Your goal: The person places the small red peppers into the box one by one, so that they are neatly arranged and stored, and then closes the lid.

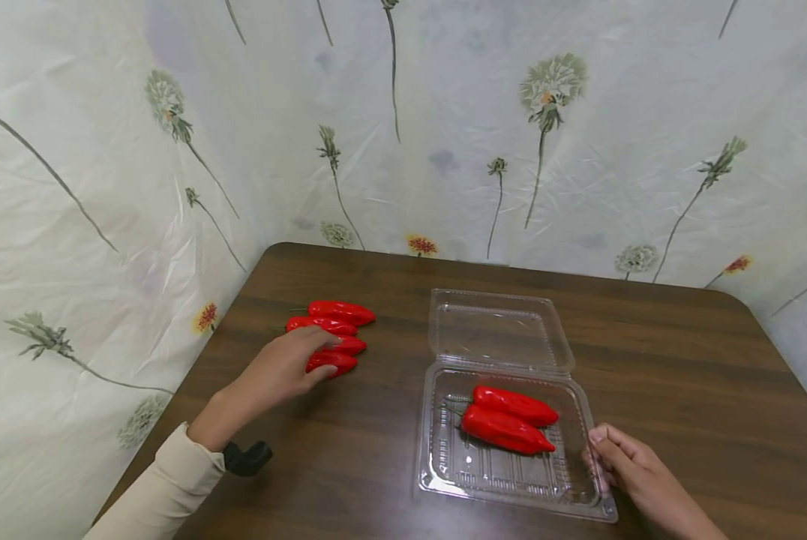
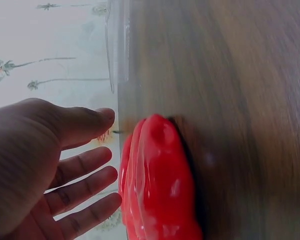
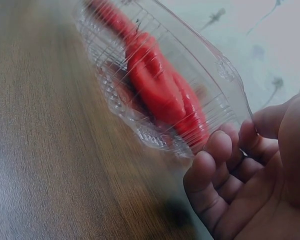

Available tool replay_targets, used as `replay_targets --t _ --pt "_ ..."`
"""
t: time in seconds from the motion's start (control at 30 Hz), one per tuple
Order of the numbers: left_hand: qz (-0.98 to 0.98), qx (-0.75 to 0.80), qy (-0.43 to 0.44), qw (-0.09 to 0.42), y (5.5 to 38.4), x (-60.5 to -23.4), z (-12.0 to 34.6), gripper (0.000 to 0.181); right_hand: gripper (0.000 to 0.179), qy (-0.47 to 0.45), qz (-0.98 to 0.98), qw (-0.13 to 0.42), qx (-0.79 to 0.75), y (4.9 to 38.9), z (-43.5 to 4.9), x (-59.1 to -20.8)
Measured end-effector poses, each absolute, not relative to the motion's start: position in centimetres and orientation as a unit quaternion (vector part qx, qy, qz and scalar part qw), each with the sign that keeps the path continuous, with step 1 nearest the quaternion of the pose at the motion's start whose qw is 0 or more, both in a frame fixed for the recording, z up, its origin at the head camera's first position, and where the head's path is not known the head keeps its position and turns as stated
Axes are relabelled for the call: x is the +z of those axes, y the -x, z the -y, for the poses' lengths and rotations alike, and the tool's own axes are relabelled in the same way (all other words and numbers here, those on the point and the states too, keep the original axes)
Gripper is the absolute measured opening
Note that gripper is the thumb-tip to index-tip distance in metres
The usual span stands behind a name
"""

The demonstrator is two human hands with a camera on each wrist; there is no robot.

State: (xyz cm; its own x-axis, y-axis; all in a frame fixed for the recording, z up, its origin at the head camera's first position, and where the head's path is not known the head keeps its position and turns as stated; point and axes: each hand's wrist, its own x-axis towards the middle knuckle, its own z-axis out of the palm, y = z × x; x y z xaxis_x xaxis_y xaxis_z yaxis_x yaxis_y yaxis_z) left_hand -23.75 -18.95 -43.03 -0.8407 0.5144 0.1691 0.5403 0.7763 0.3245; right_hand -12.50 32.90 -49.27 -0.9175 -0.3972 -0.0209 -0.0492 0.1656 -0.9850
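Near right, box (image 1: pixel 429 424) holds two peppers (image 1: pixel 505 430); right hand (image 1: pixel 636 466) pinches its rim (image 1: pixel 584 400). Left hand (image 1: pixel 285 367) spreads over four peppers (image 1: pixel 341 311), palm (image 2: pixel 20 165) visible only in left-wrist view.

A wide strip of bare table (image 1: pixel 390 412) ran between the row of peppers (image 1: pixel 346 346) and the plastic box (image 1: pixel 481 471), with room for a hand. The lid (image 1: pixel 498 330) was folded back, leaving the box open from above, though two peppers (image 1: pixel 505 430) took up its middle. The right hand (image 1: pixel 636 466) blocked its right edge; the left hand (image 1: pixel 285 369) overhung the row's nearer peppers.
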Motion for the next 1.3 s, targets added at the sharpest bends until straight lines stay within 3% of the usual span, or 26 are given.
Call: replay_targets --t 0.9,1.3 --pt "0.946 -0.178 0.270 -0.002 23.6 -46.4 19.7 0.038 0.025 0.154 -0.761 0.125 -0.618 12.4 -32.8 -49.1" --pt "0.945 -0.184 0.269 0.006 23.5 -46.7 19.7 0.039 0.025 0.153 -0.759 0.129 -0.620 12.4 -32.8 -49.1"
